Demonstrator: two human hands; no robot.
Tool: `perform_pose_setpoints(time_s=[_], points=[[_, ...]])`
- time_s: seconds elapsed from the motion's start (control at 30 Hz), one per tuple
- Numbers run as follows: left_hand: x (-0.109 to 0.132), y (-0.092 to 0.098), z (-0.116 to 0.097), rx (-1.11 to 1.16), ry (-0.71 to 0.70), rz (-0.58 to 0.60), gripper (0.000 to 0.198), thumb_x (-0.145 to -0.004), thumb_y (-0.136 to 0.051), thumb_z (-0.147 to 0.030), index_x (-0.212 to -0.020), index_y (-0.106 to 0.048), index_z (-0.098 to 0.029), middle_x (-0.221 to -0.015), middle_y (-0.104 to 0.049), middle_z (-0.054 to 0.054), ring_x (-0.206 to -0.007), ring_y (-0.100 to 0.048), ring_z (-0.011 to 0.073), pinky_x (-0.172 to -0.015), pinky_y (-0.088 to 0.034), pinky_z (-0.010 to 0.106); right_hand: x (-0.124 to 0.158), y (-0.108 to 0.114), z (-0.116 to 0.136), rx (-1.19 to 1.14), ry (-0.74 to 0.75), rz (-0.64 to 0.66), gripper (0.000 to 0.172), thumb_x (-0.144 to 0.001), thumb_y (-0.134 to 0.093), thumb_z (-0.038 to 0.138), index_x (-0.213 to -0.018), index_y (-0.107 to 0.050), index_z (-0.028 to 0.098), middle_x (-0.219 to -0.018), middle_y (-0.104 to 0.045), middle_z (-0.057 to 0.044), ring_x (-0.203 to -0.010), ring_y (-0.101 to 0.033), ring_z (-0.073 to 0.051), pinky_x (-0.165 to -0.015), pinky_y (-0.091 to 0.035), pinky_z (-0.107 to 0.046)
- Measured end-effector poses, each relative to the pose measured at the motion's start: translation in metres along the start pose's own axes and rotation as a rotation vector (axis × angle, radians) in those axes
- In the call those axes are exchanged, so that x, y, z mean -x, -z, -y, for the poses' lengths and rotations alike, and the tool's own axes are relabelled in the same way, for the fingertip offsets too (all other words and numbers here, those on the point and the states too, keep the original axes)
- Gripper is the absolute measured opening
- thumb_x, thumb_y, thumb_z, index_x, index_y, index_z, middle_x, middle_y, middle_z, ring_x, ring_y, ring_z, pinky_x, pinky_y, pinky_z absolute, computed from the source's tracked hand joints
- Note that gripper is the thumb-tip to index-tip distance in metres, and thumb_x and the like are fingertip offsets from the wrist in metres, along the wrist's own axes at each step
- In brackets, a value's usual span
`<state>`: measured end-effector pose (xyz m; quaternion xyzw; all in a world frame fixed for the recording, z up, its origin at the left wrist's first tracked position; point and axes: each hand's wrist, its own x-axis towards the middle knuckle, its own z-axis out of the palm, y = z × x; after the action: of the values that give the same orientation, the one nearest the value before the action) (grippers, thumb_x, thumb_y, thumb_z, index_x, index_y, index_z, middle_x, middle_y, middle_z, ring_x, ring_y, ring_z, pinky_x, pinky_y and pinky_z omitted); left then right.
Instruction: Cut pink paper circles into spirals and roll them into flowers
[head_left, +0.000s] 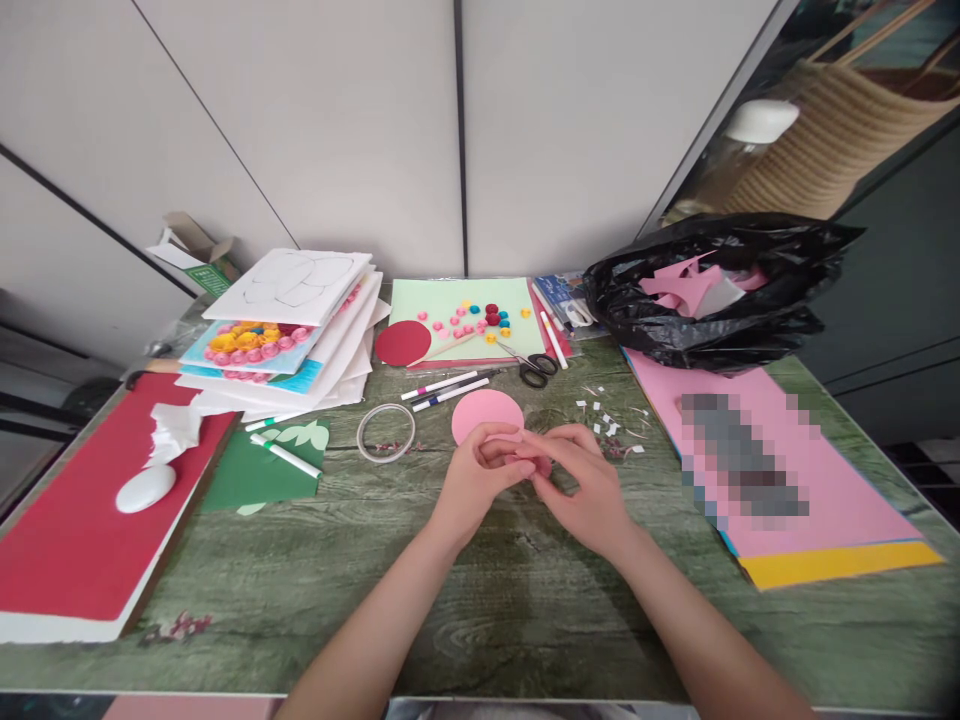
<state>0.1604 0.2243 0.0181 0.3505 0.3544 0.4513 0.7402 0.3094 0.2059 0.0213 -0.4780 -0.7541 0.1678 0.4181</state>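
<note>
My left hand (474,478) and my right hand (583,487) meet over the middle of the green table (465,600), fingertips pinched together on a small pink paper piece (534,462) held between them. A pink paper circle (487,414) lies flat just beyond my fingers. Left of it rests a clear tape ring (385,432). Behind the circle lie several marker pens (444,388) and black-handled scissors (534,368). Small white scraps (604,418) are scattered beside my right hand.
A stack of white boards with paper flowers (285,330) stands at back left, a dark red circle (403,343) and a pale green sheet (465,315) at back centre. A black bag (712,285) sits back right, pink and yellow sheets (795,480) right, red sheet (82,530) left.
</note>
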Motion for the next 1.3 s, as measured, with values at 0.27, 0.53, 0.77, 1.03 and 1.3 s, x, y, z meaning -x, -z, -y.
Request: perform_pose_setpoints(time_s=[0.27, 0.53, 0.77, 1.03, 1.3], points=[[0.000, -0.001, 0.007, 0.146, 0.093, -0.012, 0.035, -0.062, -0.073, -0.012, -0.093, -0.058, -0.016, -0.078, -0.069, 0.003, -0.076, -0.063, 0.0143, -0.079, -0.044, 0.030, 0.002, -0.006, -0.004, 0.058, 0.055, -0.052, 0.035, -0.080, -0.057, 0.013, -0.112, -0.059, 0.028, -0.078, -0.063, -0.003, -0.081, -0.051, -0.020, -0.074, -0.043, -0.038], [-0.001, 0.000, -0.002, 0.141, 0.097, 0.000, 0.036, -0.063, -0.073, -0.017, -0.095, -0.057, -0.015, -0.073, -0.069, 0.004, -0.067, -0.063, 0.0163, -0.062, -0.045, 0.028, 0.003, -0.005, -0.004, 0.005, 0.014, -0.018, 0.039, -0.079, -0.057, 0.015, -0.115, -0.057, 0.029, -0.084, -0.065, -0.002, -0.089, -0.053, -0.021, -0.079, -0.045, -0.038], [-0.001, 0.008, -0.002, 0.085, 0.083, 0.014, 0.038, -0.066, -0.071, -0.016, -0.101, -0.055, -0.016, -0.079, -0.070, 0.005, -0.072, -0.065, 0.0175, -0.066, -0.047, 0.029, 0.002, -0.001, -0.001, -0.024, 0.010, -0.002, 0.042, -0.078, -0.054, 0.011, -0.116, -0.056, 0.029, -0.096, -0.063, -0.004, -0.096, -0.053, -0.020, -0.081, -0.046, -0.038], [-0.002, 0.007, -0.007, 0.006, 0.115, 0.030, 0.049, -0.062, -0.074, -0.014, -0.108, -0.056, -0.015, -0.086, -0.070, 0.008, -0.076, -0.066, 0.0187, -0.074, -0.047, 0.031, 0.002, -0.004, -0.005, 0.035, -0.012, 0.051, 0.043, -0.081, -0.055, 0.017, -0.121, -0.052, 0.030, -0.100, -0.061, -0.005, -0.096, -0.054, -0.020, -0.081, -0.046, -0.037], [-0.002, 0.007, 0.000, 0.092, 0.110, 0.053, 0.045, -0.062, -0.074, -0.011, -0.104, -0.059, -0.016, -0.088, -0.070, 0.007, -0.082, -0.063, 0.0166, -0.083, -0.043, 0.032, 0.004, -0.007, -0.008, 0.014, 0.001, 0.030, 0.050, -0.082, -0.054, 0.014, -0.127, -0.046, 0.033, -0.092, -0.063, -0.003, -0.090, -0.052, -0.020, -0.076, -0.047, -0.036]])
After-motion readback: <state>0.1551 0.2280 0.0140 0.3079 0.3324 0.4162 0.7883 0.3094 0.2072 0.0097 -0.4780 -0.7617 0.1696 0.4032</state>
